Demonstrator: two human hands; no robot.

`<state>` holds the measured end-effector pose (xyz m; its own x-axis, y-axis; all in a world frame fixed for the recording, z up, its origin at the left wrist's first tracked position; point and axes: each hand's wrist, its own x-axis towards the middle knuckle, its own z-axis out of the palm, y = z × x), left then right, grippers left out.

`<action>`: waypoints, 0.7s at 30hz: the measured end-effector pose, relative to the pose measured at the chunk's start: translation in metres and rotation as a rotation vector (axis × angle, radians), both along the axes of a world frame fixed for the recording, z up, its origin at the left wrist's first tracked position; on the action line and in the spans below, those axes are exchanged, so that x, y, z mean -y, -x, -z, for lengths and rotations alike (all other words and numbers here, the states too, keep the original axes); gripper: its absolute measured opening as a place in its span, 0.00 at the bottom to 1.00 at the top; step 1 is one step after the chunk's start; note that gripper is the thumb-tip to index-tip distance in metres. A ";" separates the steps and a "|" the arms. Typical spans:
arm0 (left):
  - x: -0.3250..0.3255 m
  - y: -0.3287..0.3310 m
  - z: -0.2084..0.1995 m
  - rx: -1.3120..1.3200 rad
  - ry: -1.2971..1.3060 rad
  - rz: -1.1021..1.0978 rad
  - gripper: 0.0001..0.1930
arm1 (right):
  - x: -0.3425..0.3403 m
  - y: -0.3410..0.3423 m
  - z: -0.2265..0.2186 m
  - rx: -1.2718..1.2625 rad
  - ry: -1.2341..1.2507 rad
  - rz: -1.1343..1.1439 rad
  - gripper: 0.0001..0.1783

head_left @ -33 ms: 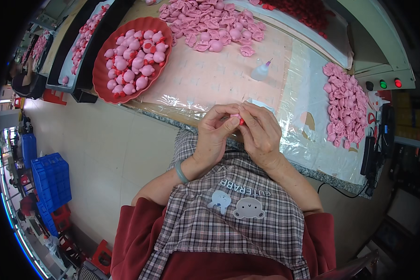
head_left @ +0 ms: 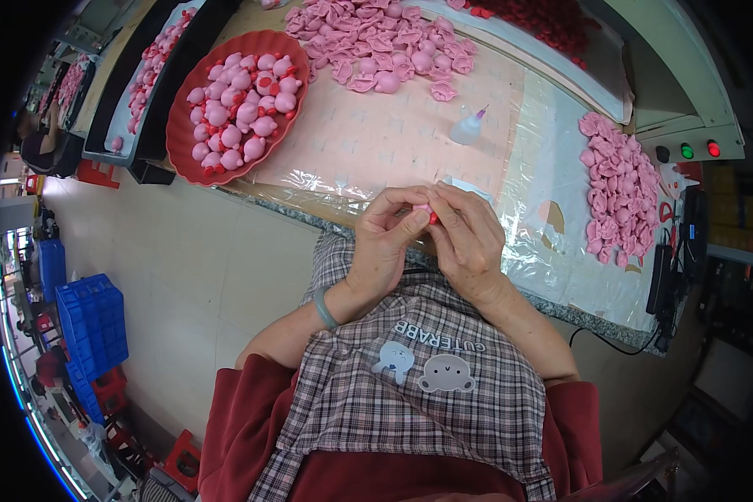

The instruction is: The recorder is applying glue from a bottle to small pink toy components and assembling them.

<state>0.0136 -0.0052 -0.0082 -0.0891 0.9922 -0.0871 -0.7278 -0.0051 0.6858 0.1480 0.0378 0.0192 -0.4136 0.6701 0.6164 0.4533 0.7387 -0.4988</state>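
At the table's near edge my left hand (head_left: 386,237) and my right hand (head_left: 472,238) meet, fingers closed around one small pink-and-red piece (head_left: 432,216). Only a bit of that piece shows between the fingertips; the rest is covered. Beyond to the left, a scalloped red bowl (head_left: 178,134) holds round pink pieces with red parts. A heap of pink ruffled pieces with round bulges (head_left: 385,46) lies at the far side. Past my right hand stands a translucent squeeze bottle (head_left: 467,127) with a thin purple tip.
Another heap of pink pieces (head_left: 617,188) lies at the table's right, below a machine panel (head_left: 686,146) with green and red buttons. A black tray (head_left: 146,84) stands left of the bowl. Red pieces (head_left: 527,25) fill the far back. Blue crates (head_left: 92,322) stand on the floor.
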 end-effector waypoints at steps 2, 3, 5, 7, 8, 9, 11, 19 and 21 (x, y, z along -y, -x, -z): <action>0.000 0.000 0.000 -0.001 0.000 -0.001 0.09 | 0.000 0.000 0.000 0.004 0.001 0.001 0.23; 0.000 0.000 0.000 -0.003 -0.001 -0.003 0.09 | 0.000 0.000 0.000 0.008 0.002 0.002 0.23; 0.000 0.000 0.000 -0.004 0.004 -0.004 0.09 | 0.000 0.000 0.000 0.006 0.002 0.001 0.23; 0.000 0.000 0.000 -0.006 0.008 -0.005 0.09 | 0.000 0.000 0.000 0.004 0.002 0.000 0.23; 0.000 0.000 -0.001 -0.009 0.006 -0.008 0.09 | 0.000 0.001 0.000 0.007 0.000 0.002 0.23; 0.000 0.000 -0.001 -0.011 0.003 -0.011 0.09 | 0.000 0.001 0.001 0.009 -0.002 0.004 0.23; 0.000 0.000 0.000 -0.007 0.008 -0.011 0.09 | 0.000 0.001 0.002 0.009 -0.001 0.005 0.24; -0.001 -0.001 -0.002 -0.003 0.023 -0.020 0.09 | 0.000 0.000 0.003 0.011 0.004 0.007 0.24; -0.001 -0.002 -0.001 -0.003 0.024 -0.020 0.09 | 0.000 0.000 0.002 0.012 0.002 0.007 0.24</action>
